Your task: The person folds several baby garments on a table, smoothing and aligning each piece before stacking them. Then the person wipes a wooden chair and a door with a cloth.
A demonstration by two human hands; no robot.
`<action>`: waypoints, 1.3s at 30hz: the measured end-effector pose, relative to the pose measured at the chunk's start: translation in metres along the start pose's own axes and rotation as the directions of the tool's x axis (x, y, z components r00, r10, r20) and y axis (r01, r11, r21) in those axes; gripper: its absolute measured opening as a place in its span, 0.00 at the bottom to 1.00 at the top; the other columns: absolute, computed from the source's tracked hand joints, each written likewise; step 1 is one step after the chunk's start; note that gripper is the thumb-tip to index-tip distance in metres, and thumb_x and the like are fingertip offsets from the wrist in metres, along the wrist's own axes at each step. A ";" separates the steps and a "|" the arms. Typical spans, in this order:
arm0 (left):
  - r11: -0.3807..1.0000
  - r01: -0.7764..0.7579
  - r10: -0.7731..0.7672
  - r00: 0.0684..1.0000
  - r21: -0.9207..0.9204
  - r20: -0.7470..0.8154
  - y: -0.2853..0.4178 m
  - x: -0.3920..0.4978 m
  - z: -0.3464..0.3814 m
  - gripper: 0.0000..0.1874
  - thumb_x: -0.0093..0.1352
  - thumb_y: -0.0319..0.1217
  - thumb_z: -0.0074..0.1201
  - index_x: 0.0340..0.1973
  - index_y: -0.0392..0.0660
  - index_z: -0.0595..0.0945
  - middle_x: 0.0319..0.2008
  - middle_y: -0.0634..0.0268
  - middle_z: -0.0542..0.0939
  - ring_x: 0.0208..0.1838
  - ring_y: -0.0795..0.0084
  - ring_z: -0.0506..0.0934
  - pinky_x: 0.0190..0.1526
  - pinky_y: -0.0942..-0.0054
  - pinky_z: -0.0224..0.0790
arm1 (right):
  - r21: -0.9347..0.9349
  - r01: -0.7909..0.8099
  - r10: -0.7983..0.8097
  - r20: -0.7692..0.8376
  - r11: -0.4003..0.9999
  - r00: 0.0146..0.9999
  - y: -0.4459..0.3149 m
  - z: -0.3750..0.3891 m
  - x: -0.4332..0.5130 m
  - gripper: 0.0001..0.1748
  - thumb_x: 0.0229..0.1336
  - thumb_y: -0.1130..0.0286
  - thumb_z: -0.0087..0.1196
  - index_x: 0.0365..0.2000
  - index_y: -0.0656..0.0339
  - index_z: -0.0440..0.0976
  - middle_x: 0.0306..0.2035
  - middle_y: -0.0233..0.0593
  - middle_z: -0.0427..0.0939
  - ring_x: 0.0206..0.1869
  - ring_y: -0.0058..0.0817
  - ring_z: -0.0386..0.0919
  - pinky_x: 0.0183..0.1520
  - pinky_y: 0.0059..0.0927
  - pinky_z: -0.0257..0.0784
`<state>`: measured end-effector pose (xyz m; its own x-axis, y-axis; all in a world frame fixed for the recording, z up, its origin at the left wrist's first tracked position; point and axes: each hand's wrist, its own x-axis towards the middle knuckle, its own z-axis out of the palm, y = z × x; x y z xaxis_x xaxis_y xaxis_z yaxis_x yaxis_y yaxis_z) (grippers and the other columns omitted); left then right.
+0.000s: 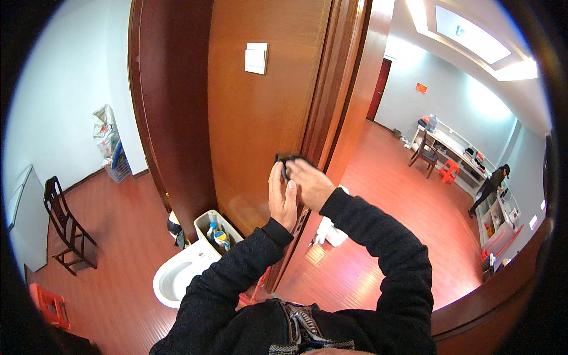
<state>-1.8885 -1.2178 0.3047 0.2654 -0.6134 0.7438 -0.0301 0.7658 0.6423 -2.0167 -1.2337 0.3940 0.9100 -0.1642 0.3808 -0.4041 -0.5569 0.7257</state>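
Note:
My left hand (282, 199) is raised before a brown wooden panel (262, 115), its palm turned towards my right hand. My right hand (313, 184) reaches in from the right, its fingers blurred. Between the fingertips is a small dark object (286, 160), too blurred to name; which hand bears it I cannot tell. A white light switch (256, 58) is on the panel above the hands. Below and left of them is a white ceramic toilet (177, 275), with bottles with blue tops (220, 237) in its uncovered tank.
A wooden door frame (330, 111) stands beside my right hand. To the left are a dark wooden chair (66, 226) and a red plastic stool (51, 306). A person (490, 186) bends over white shelving (497, 217) in the far right room.

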 end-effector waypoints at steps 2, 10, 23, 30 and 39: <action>0.997 0.046 -0.048 0.998 0.070 0.033 -0.003 -0.007 -0.002 0.27 0.81 0.40 0.44 0.70 0.36 0.69 0.75 0.44 0.62 0.77 0.49 0.63 0.76 0.60 0.54 | 0.029 0.040 -0.042 0.070 0.999 0.997 -0.018 0.013 -0.011 0.19 0.53 0.66 0.56 0.41 0.68 0.83 0.50 0.49 0.81 0.63 0.46 0.74 0.76 0.49 0.60; 0.996 0.038 -0.043 0.997 0.081 0.059 0.008 -0.010 -0.002 0.26 0.80 0.36 0.46 0.70 0.36 0.69 0.74 0.45 0.64 0.77 0.50 0.63 0.76 0.59 0.53 | 0.063 -0.046 0.054 -0.140 0.997 0.989 0.034 -0.018 0.002 0.19 0.54 0.71 0.57 0.44 0.72 0.81 0.54 0.54 0.80 0.65 0.47 0.74 0.75 0.48 0.62; 0.840 0.512 -0.518 0.855 -0.182 0.014 -0.017 -0.058 -0.003 0.25 0.79 0.27 0.50 0.69 0.33 0.67 0.62 0.55 0.76 0.64 0.67 0.74 0.67 0.69 0.66 | 0.264 0.087 -0.079 -0.041 0.961 0.996 -0.051 0.044 -0.055 0.19 0.47 0.71 0.57 0.37 0.78 0.83 0.52 0.60 0.81 0.64 0.50 0.74 0.78 0.50 0.60; 0.863 0.470 -0.453 0.882 -0.183 0.131 -0.019 -0.072 -0.009 0.30 0.80 0.33 0.50 0.74 0.37 0.61 0.66 0.47 0.73 0.68 0.60 0.73 0.68 0.64 0.68 | 0.250 0.179 -0.144 -0.151 0.951 0.978 -0.024 0.025 -0.040 0.15 0.50 0.73 0.58 0.37 0.72 0.83 0.48 0.50 0.82 0.60 0.42 0.78 0.73 0.46 0.68; 0.796 0.556 -0.557 0.828 -0.238 0.071 -0.014 -0.108 -0.011 0.24 0.80 0.38 0.52 0.64 0.33 0.72 0.53 0.55 0.82 0.53 0.70 0.80 0.55 0.72 0.73 | 0.106 -0.067 0.090 -0.229 0.992 0.969 0.013 0.001 -0.028 0.18 0.56 0.75 0.58 0.49 0.60 0.82 0.61 0.40 0.78 0.69 0.35 0.73 0.77 0.46 0.59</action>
<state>-1.9064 -1.1603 0.2138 0.1684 -0.9477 0.2711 0.3528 0.3148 0.8811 -2.0469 -1.2374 0.3917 0.8243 -0.0224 0.5657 -0.4520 -0.6279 0.6336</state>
